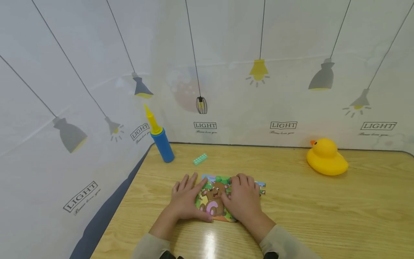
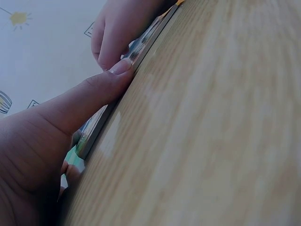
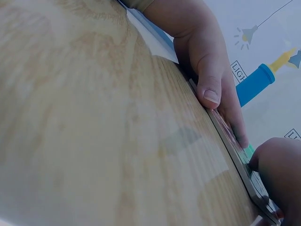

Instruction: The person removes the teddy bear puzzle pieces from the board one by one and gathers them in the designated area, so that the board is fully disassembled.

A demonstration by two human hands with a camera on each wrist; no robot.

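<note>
A flat picture puzzle [image 1: 216, 201] showing a brown bear lies on the wooden table [image 1: 323, 216], near its front. My left hand [image 1: 187, 197] rests on the puzzle's left part with fingers straight, and the thumb lies along its near edge. My right hand [image 1: 244, 197] presses down on the right part with its fingers bent over the pieces. In the left wrist view my left thumb [image 2: 101, 89] pushes against the thin board edge [image 2: 146, 44]. The right wrist view shows the left hand [image 3: 204, 56] on that same puzzle edge [image 3: 230, 141].
A blue and yellow hand pump [image 1: 160, 138] stands at the back left. A small teal brick [image 1: 200, 159] lies just beyond the puzzle. A yellow rubber duck [image 1: 326, 158] sits at the back right. A printed curtain wall [image 1: 226, 72] closes the back and left.
</note>
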